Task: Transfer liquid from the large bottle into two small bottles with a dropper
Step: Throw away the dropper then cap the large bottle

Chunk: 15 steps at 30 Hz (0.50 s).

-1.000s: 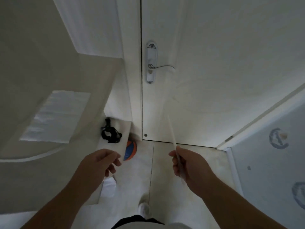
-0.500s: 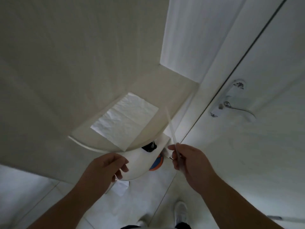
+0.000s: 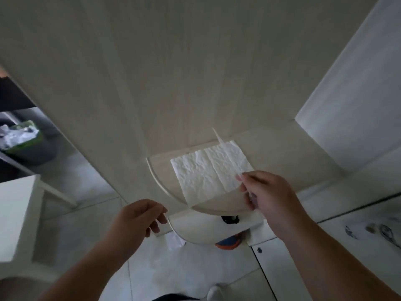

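My right hand (image 3: 268, 194) pinches a thin translucent plastic dropper (image 3: 226, 149). Its narrow tip points up and away, over a white paper tissue (image 3: 208, 174) that lies flat on a rounded corner shelf (image 3: 160, 187). My left hand (image 3: 138, 218) hovers lower left of the shelf edge, fingers loosely curled, holding nothing. No bottles are in sight.
A second rounded shelf (image 3: 195, 230) sits below, with a black object (image 3: 230, 220) on it. An orange-blue ball (image 3: 227, 243) lies on the tiled floor. A bin with a green liner (image 3: 21, 137) stands at far left, and a white table edge (image 3: 15, 213) is near it. A white door (image 3: 355, 257) lies to the right.
My view has swung left from the door toward the corner shelf. The shelf with the tissue now lies directly ahead, and my right hand with the dropper is over the tissue's near corner.
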Available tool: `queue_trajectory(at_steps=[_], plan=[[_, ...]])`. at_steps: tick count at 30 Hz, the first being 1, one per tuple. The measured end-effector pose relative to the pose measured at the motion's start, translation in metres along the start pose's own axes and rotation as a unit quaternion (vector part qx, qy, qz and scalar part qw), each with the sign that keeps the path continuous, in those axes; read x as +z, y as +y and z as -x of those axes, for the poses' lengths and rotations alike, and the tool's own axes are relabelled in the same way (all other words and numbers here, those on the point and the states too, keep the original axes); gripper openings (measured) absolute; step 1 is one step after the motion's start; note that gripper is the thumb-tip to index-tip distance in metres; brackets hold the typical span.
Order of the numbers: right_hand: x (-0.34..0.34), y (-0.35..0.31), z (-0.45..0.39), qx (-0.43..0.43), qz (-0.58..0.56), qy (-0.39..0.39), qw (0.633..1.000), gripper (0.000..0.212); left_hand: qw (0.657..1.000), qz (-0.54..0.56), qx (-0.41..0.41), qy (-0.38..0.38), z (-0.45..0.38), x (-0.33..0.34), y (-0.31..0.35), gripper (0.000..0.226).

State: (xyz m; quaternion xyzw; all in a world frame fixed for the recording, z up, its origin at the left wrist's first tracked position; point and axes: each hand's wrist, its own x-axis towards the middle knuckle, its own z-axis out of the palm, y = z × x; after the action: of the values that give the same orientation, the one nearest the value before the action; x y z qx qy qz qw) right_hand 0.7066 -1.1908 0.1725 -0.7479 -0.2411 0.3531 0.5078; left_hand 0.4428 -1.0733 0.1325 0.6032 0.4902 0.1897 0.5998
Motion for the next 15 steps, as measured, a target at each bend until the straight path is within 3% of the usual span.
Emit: queue_trajectory(at_steps=[3, 7, 11, 15], plan=[[-0.001, -0.007, -0.020, -0.059, 0.103, -0.043, 0.992, 0.014, 0.999, 0.003, -0.005, 0.048, 0.013, 0.004, -0.001, 0.033], [0.000, -0.019, -0.042, -0.202, 0.293, -0.066, 0.932, 0.007, 0.995, 0.019, -0.007, 0.096, 0.031, 0.010, 0.003, 0.032], [0.008, -0.019, -0.063, -0.298, 0.347, -0.078, 0.886, 0.003, 0.993, 0.024, -0.021, 0.118, 0.044, 0.016, 0.006, 0.030], [0.015, -0.011, -0.074, -0.327, 0.355, -0.074, 0.873, 0.006, 0.990, 0.031, -0.029, 0.137, 0.055, 0.017, 0.006, 0.025]])
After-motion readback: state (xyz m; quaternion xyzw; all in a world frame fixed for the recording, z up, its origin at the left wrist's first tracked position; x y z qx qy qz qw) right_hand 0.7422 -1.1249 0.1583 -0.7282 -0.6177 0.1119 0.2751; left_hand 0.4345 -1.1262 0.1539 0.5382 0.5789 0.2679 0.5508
